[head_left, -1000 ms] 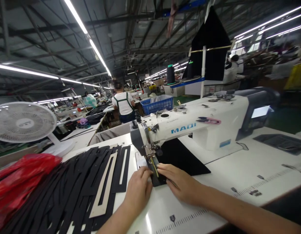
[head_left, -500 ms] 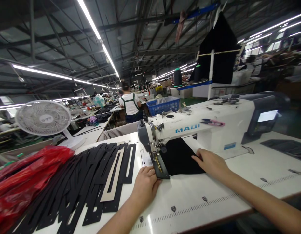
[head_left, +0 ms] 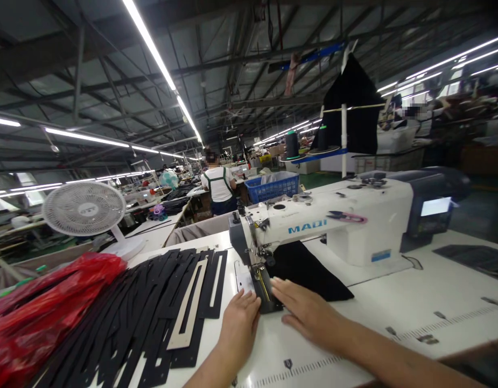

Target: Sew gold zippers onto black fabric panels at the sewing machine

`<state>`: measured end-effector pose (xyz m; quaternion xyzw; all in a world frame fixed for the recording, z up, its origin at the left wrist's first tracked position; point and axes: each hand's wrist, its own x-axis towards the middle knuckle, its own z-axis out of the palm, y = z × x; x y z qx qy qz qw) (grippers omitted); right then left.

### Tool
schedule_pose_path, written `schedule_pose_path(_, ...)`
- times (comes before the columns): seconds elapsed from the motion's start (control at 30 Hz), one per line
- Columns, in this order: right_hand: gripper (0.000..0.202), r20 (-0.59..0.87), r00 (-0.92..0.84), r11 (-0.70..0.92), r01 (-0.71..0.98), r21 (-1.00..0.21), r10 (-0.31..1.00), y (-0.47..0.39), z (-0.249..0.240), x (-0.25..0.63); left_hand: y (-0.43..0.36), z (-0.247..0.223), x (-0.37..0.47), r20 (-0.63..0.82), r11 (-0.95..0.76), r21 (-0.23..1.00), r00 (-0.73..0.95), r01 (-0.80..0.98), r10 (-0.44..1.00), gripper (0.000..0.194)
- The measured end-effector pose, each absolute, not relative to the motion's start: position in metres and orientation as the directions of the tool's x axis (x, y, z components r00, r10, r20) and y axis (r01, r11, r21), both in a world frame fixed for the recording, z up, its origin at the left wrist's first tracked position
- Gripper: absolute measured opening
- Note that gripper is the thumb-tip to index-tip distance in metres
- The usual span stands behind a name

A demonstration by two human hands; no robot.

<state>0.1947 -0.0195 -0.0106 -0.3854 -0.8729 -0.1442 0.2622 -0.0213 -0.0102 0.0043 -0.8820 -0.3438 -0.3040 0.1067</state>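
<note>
A slotted black panel (head_left: 268, 306) lies beneath the needle area of the white MAQI sewing machine (head_left: 370, 231), with a yellowish zipper-like strip (head_left: 265, 284) along its slot. A black fabric sheet (head_left: 313, 272) extends to the right of it under the machine arm. My left hand (head_left: 239, 323) rests at the panel's left edge, fingers stretched forward. From the right, my right hand (head_left: 309, 310) lies with straight fingers by the panel's right side, over the near-left part of the fabric. Both hands are open; their undersides are hidden.
Overlapping black slotted pieces (head_left: 152, 302) and a beige one (head_left: 188, 307) cover the left of the table, beside a red plastic bag (head_left: 63, 302). A white fan (head_left: 85, 210) stands behind them. Pink-handled snips (head_left: 348, 217) lie on the machine arm. A person (head_left: 218, 186) is farther back.
My right hand has moved left from the fabric's right edge to beside the slotted panel. My left hand stays at the panel's left edge. The head view has shifted slightly.
</note>
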Motion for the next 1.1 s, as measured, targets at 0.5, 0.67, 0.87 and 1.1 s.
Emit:
schedule_pose_path(0.5,0.033,0.527,-0.61,0.698,0.715,0.043,0.592,-0.009,-0.03,0.172,0.002,0.007,-0.019,0.511,-0.798,-0.199,0.756,0.568,0.41,0.026)
schedule_pose_path(0.67,0.031,0.551,-0.627,0.698,0.708,0.108,0.55,-0.004,-0.026,0.174,0.01,0.007,-0.019,0.491,-0.811,-0.201,0.773,0.55,0.402,0.023)
schedule_pose_path(0.87,0.03,0.565,-0.629,0.68,0.717,0.156,0.534,0.007,-0.019,0.171,0.025,0.004,-0.02,0.527,-0.82,-0.212,0.769,0.532,0.363,0.028)
schedule_pose_path(1.1,0.026,0.565,-0.609,0.675,0.728,0.12,0.556,0.03,-0.017,0.167,0.047,-0.001,-0.021,0.491,-0.82,-0.22,0.786,0.529,0.376,0.025)
